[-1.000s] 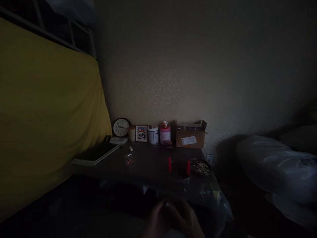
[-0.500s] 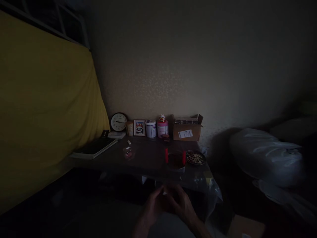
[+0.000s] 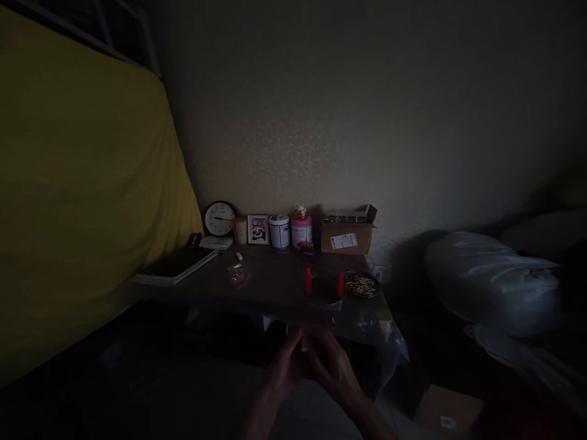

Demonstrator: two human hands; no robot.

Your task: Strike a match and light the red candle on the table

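My left hand (image 3: 280, 371) and my right hand (image 3: 337, 368) are close together in front of the table's near edge. The fingers of both are bent around something small, of which only a pale bit (image 3: 304, 343) shows between them; dimness hides its kind. Beyond the hands, a red candle (image 3: 308, 281) and a second red candle (image 3: 340, 285) stand upright at a dark round dish (image 3: 326, 300). To their right, a bowl (image 3: 362, 285) holds many thin sticks that look like matches. A small clear container (image 3: 237, 276) with something pink inside sits further left, near a small white piece (image 3: 239, 256).
Along the wall stand a clock (image 3: 219, 219), a panda picture (image 3: 258, 230), a white tin (image 3: 279, 232), a pink tin (image 3: 301, 231) and an open carton (image 3: 346, 238). Yellow cloth (image 3: 92, 183) hangs left; a white bag (image 3: 493, 284) bulges at the right. A box (image 3: 449, 408) lies low.
The view has tipped down slightly, so the table sits higher in it. My two hands stay together, a little higher in the picture, still around the small pale thing.
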